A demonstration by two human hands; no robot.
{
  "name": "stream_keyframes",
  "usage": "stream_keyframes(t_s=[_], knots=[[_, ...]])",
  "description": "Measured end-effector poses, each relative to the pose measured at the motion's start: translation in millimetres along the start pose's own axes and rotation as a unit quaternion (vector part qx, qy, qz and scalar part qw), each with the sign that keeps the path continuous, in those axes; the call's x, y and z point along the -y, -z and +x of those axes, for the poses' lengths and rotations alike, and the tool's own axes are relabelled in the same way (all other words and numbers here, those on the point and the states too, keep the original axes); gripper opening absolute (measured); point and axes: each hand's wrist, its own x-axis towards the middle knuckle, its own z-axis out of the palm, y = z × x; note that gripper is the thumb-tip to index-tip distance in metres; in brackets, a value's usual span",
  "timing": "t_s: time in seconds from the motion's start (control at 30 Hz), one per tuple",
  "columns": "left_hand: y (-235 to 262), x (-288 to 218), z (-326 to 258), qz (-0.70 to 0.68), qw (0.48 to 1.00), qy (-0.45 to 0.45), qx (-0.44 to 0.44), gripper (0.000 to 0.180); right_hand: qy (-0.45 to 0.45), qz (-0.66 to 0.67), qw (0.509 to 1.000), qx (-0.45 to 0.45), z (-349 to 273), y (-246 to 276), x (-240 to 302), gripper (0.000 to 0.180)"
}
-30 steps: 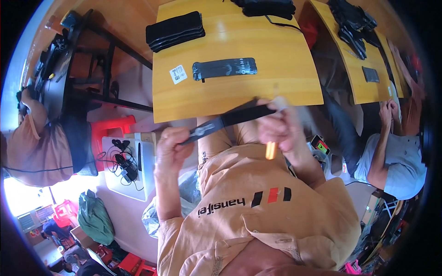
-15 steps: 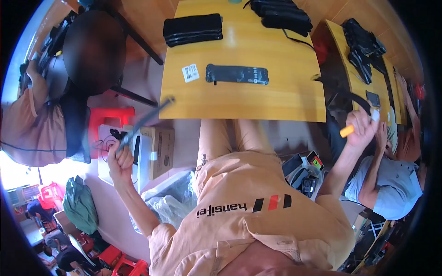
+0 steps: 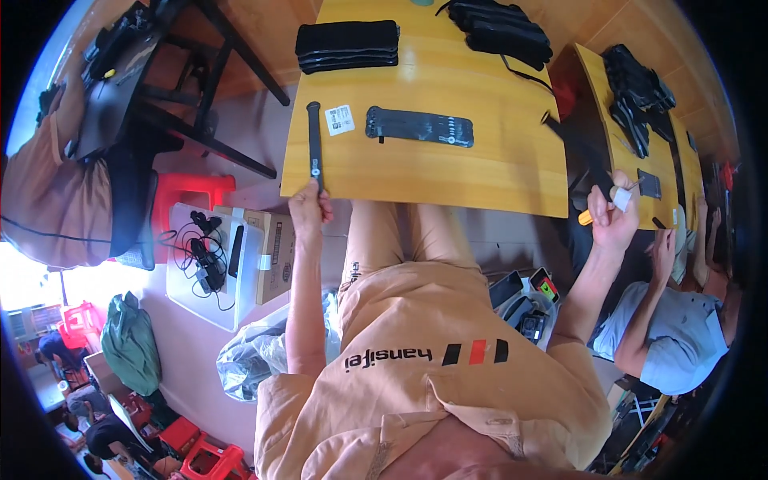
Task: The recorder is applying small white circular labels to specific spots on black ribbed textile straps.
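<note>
Pinching the near end of a narrow dark strap (image 3: 314, 140), the left hand (image 3: 308, 206) stands at the front edge of the wooden table (image 3: 448, 180); the strap runs away from it along the table's left side, though whether it rests on the wood or hangs just above cannot be told. The right hand (image 3: 614, 226) is well apart, off the table's right edge, its fingers closed around a yellow-handled tool (image 3: 586, 218), with a small white piece (image 3: 622, 198) at the grip and a blurred black strap (image 3: 584, 152) reaching toward the table from it. As things stand, the two straps look separate, and the one at right is not yet laid down. A flat dark band (image 3: 420, 128) lies mid-table, untouched, with a white label (image 3: 339, 120) between it and the left strap. At the back sit a neat stack of black pads (image 3: 347, 46) and a looser black pile (image 3: 500, 36), its cord trailing toward the right edge. That band and label take up the middle ground between the hands, while a co-worker's hand (image 3: 662, 246) is near the right one, leaving less elbow room there.
</note>
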Motion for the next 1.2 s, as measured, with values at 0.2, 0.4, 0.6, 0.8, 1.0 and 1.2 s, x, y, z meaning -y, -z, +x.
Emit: stream_keyframes(t_s=[0.2,0.4,0.6,0.8,1.0,1.2], knots=[[-8,-8,-8,0.182,0.979,0.078,-0.036,0.054,0.135,-0.441,0.881,0.107,-3,-7,4,0.015],[-1,-31,-31,0.361,0.929,-0.022,-0.076,0.065,0.269,-0.664,0.683,0.143,-5,-45,4,0.014],[-78,-72,-89,0.049,0.938,0.068,0.337,0.056,0.350,-0.697,0.512,0.360,-12,-76,-34,0.015],[-122,-53,-83,-0.043,0.932,0.033,0.358,0.039,0.326,-0.669,0.505,0.437,-26,-81,-62,0.016],[-129,-44,-85,-0.068,0.964,-0.057,0.251,0.031,-0.034,-0.277,0.947,0.158,-29,-73,-95,0.020],[-136,-44,-85,-0.116,0.963,-0.038,0.241,0.027,-0.260,-0.105,0.957,0.078,-29,-72,-113,0.013]])
